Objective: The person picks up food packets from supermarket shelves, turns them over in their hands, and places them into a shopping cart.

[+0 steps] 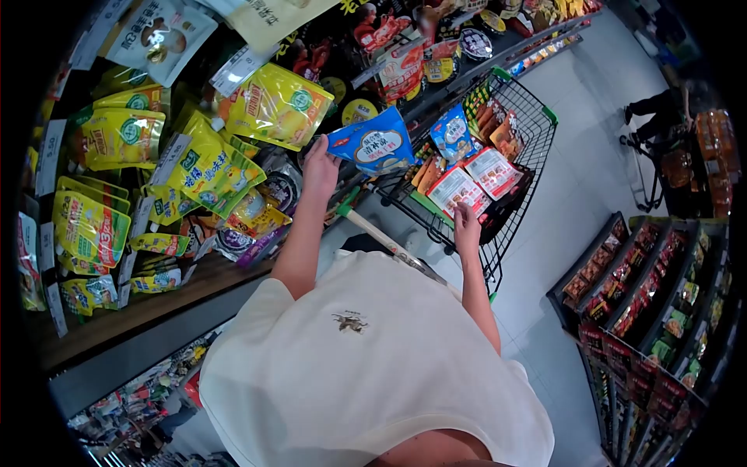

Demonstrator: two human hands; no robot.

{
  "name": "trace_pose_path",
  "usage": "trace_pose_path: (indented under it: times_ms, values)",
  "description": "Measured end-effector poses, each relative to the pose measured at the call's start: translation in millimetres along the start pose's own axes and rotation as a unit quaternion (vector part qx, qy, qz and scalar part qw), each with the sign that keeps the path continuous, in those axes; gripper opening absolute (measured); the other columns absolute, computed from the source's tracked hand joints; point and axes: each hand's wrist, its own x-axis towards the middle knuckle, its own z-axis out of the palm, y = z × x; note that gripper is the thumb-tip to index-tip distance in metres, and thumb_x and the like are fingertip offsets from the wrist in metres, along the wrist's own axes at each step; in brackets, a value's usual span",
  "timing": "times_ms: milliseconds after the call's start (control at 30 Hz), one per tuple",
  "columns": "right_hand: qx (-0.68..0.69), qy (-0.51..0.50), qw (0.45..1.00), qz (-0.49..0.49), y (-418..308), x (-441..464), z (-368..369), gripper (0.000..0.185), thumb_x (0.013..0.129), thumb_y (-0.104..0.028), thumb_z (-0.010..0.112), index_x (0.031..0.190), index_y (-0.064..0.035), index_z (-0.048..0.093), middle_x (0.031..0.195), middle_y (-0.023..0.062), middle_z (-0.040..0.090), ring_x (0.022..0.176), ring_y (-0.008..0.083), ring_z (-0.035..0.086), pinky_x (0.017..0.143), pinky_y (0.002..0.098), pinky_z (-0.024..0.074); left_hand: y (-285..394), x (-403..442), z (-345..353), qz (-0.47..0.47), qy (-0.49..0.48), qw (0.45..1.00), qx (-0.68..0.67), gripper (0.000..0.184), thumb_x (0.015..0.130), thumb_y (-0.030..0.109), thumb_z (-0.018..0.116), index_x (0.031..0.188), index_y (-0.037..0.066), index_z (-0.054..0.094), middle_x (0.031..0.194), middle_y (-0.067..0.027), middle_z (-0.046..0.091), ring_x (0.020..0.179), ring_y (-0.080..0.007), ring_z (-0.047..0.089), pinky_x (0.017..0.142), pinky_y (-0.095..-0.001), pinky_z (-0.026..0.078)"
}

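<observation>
My left hand (320,165) grips the lower left corner of a blue snack bag (375,145), holding it up between the shelf and the shopping cart. My right hand (467,226) is over the near side of the cart (520,226). Its fingers are pinched at the edge of a red-and-white package (459,192). A second red-and-white label (493,172) lies beside that one. Behind them in the cart is another blue bag (453,134), with brown packets (508,134) near it. The cart's handle bar (389,247) crosses in front of my body.
Shelves at left hold yellow-green pouches (282,105) and price tags (170,159). Tubs and red packs (401,68) line the shelf behind the cart. At right, a tiered display rack (630,288) stands on the tiled floor (545,296). A person with a cart (661,167) is farther off.
</observation>
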Motion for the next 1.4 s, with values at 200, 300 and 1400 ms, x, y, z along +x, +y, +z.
trace_pose_path:
  times_ms: [200, 300, 1400]
  values:
    - [0.063, -0.098, 0.985, -0.126, -114.5, 25.7, 54.2, 0.046, 0.095, -0.024, 0.066, 0.133, -0.0003, 0.054, 0.125, 0.0216, 0.063, 0.118, 0.0292, 0.060, 0.100, 0.0369, 0.0460, 21.7, -27.6, -31.8, 0.037, -0.001, 0.999, -0.022, 0.021, 0.103, 0.025, 0.055, 0.116, 0.008, 0.058, 0.112, -0.0045, 0.064, 0.108, -0.0168, 0.059, 0.098, -0.0346, 0.043]
    - [0.087, -0.164, 0.968, -0.168, -147.3, 31.6, 91.1, 0.068, 0.090, -0.028, 0.072, 0.143, -0.0006, 0.041, 0.137, 0.0230, 0.054, 0.128, 0.0319, 0.052, 0.105, 0.0388, 0.0417, 30.7, -38.7, -42.9, 0.058, -0.013, 0.998, -0.013, 0.018, 0.103, 0.024, 0.054, 0.109, 0.009, 0.059, 0.107, -0.0044, 0.065, 0.104, -0.0162, 0.060, 0.096, -0.0342, 0.044]
    - [0.040, -0.322, 0.936, -0.140, -119.7, 48.7, 296.9, 0.046, 0.090, -0.018, 0.070, 0.129, -0.0017, 0.051, 0.115, 0.0123, 0.063, 0.105, 0.0201, 0.063, 0.091, 0.0337, 0.0508, 36.6, -28.0, -195.2, 0.137, 0.179, 0.971, 0.073, 0.032, 0.096, 0.018, 0.067, 0.121, -0.002, 0.061, 0.115, -0.0070, 0.065, 0.101, -0.0156, 0.061, 0.092, -0.0307, 0.046]
